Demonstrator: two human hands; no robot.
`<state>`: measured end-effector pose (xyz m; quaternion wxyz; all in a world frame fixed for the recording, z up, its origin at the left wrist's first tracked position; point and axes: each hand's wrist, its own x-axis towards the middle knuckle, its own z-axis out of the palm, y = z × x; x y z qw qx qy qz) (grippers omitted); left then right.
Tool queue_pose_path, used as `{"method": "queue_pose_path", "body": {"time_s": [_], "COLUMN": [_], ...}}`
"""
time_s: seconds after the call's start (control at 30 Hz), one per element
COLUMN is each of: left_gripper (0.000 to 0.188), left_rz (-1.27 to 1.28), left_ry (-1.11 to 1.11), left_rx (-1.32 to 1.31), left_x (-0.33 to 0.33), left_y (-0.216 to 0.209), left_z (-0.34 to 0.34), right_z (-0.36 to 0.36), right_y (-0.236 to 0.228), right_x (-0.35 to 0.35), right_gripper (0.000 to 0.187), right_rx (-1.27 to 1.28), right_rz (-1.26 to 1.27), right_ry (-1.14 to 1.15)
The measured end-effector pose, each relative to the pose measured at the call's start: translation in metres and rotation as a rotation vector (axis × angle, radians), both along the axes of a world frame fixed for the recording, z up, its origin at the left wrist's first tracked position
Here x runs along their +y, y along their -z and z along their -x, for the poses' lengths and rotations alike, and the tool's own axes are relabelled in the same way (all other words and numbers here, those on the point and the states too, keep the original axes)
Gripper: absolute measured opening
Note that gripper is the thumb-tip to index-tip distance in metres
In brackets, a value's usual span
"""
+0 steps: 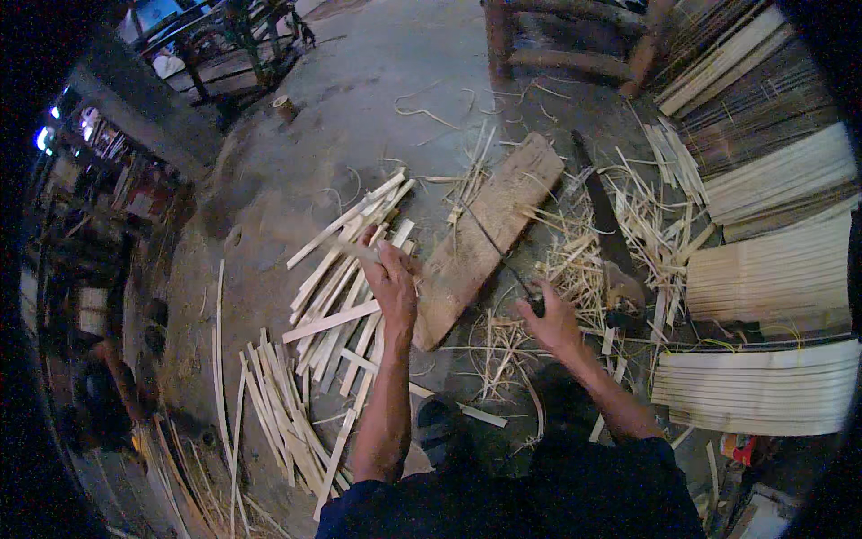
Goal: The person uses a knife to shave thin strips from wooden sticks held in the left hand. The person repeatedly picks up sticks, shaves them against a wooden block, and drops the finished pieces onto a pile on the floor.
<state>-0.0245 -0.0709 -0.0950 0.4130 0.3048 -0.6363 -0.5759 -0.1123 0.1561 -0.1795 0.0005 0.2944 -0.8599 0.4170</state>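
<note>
My right hand (552, 322) is closed round the dark handle of a long, thin-bladed knife (488, 235). Its blade slants up and left across a worn wooden board (467, 256) on the floor. Left of the board, my left hand (392, 280) is raised with its fingers pinched on a pale bamboo strip (352, 248), which is blurred and points away to the left. Beneath and beside that hand lies a loose pile of split bamboo strips (337, 296). A second bundle of strips (278, 409) spreads nearer to me, left of my forearm.
Thin shavings (575, 260) heap up right of the board, with a dark-bladed saw (606, 216) lying among them. Slatted bamboo mats (763, 278) line the right side. A wooden frame (570, 63) stands at the far side, and a small cup-like piece (284, 108) sits far left.
</note>
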Motion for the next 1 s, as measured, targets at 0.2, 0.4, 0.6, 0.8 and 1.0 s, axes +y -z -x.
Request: {"method": "queue_pose_path", "body": {"time_s": [0.2, 0.4, 0.6, 0.8, 1.0], "left_gripper": [0.032, 0.037, 0.039, 0.038, 0.05], "left_rz": [-0.167, -0.259, 0.129, -0.089, 0.292], "left_ry": [0.253, 0.309, 0.138, -0.127, -0.387], "left_rx": [-0.472, -0.543, -0.837, -1.008, -1.131], "left_x": [0.021, 0.056, 0.085, 0.06, 0.017], "left_y": [0.005, -0.011, 0.046, 0.084, 0.118], "left_z": [-0.054, -0.094, -0.228, -0.305, -0.375], "right_z": [0.011, 0.059, 0.11, 0.051, 0.023], "right_y": [-0.08, -0.071, -0.085, -0.024, -0.002], "right_x": [-0.018, -0.044, -0.013, 0.033, 0.035], "right_gripper": [0.029, 0.03, 0.037, 0.037, 0.033], "right_rx": [0.309, 0.382, 0.138, 0.274, 0.048], "right_rz": [-0.205, -0.186, -0.269, -0.567, -0.409], "right_ry": [-0.464, -0.327, -0.101, -0.144, -0.149]}}
